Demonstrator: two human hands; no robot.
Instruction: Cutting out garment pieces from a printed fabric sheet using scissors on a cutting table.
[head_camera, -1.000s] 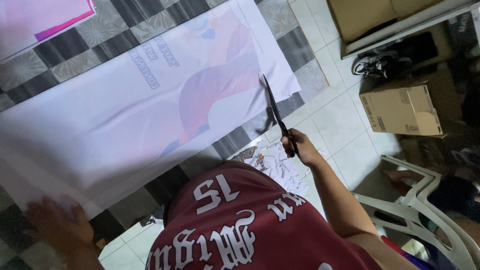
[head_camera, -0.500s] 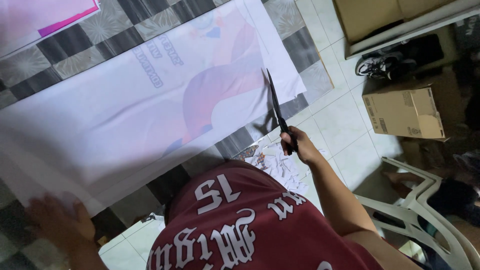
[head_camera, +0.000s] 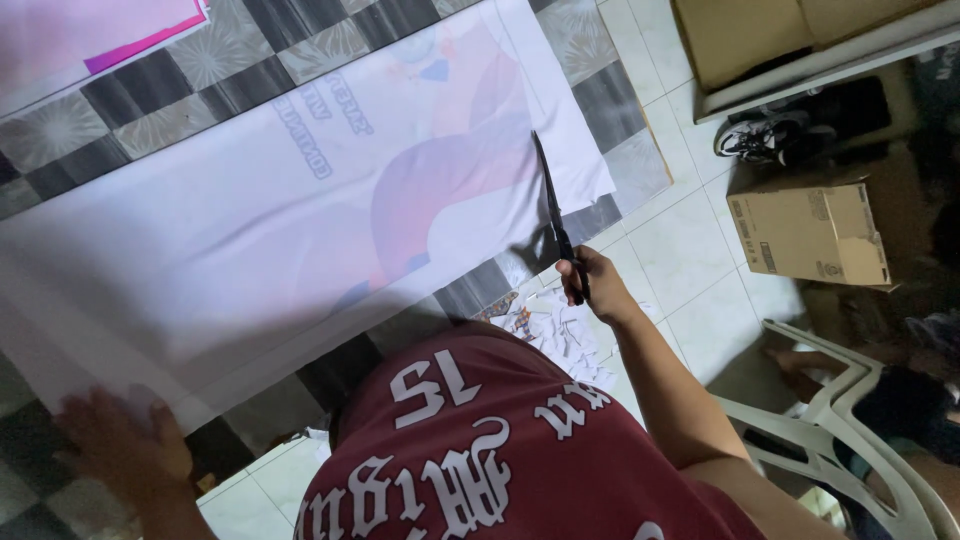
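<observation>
Our right hand (head_camera: 592, 285) closes its grip around the dark handles of a pair of scissors (head_camera: 556, 222); the fingers are curled through the loops and pressed together on them. The long blades point away from us and lie over the near right edge of the large white printed sheet (head_camera: 300, 210), close to its corner. Whether the blades stand apart or shut we cannot tell, since they read as one dark line. Compared with the views half a second and one second earlier, the scissors hold nearly the same line and the hand sits at the same spot by the sheet's edge; only the camera's framing shifts slightly. We judge that the cut is at a pause or advancing very slowly, not yet carried far into the sheet.

Our left hand (head_camera: 115, 440) lies flat, fingers spread, on the near left corner of the same sheet, pinning it to the floor, as it did in both earlier views.

The sheet, bearing a pink and purple curved shape and some lettering, lies spread across a grey and black checked mat (head_camera: 150, 115) on the tiled floor (head_camera: 690, 250). Paper scraps (head_camera: 560, 335) lie just beside the right wrist. Further right stand a cardboard box (head_camera: 805, 235), a dark shoe (head_camera: 760, 140) and a white plastic chair (head_camera: 850, 420). A second pink-edged sheet (head_camera: 90, 35) lies at the far left.
</observation>
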